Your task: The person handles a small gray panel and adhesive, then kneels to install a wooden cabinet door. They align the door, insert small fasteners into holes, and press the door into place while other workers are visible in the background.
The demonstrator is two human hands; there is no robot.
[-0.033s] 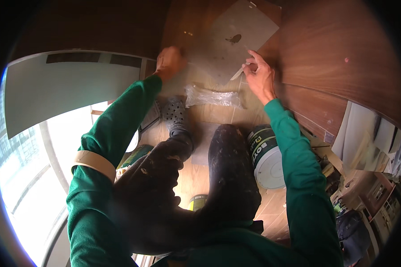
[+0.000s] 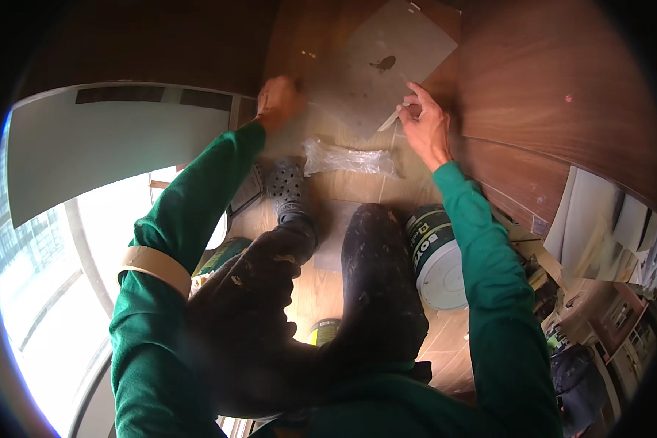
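Note:
In front of me a grey sheet (image 2: 398, 51) with a dark hole-like patch lies at an angle against brown wood panels. My right hand (image 2: 427, 124) is at its lower right edge, index finger raised, pinching a thin pale strip (image 2: 388, 120) between thumb and fingers. At the left, near the dark panel's edge, my left hand (image 2: 276, 102) looks curled, but motion smears its fingers and whatever they may hold is hidden. A beige ring like a roll of tape (image 2: 155, 267) sits around my left forearm. Crumpled clear plastic wrapping (image 2: 349, 158) lies on the floor between the hands.
A dark green bucket with a white lid (image 2: 442, 274) lies beside my right knee. My grey clog (image 2: 286, 186) rests on the wood floor. A pale panel (image 2: 109, 146) stands left, by a bright window (image 2: 44, 292). Clutter and a dark bag (image 2: 577, 383) lie at the right.

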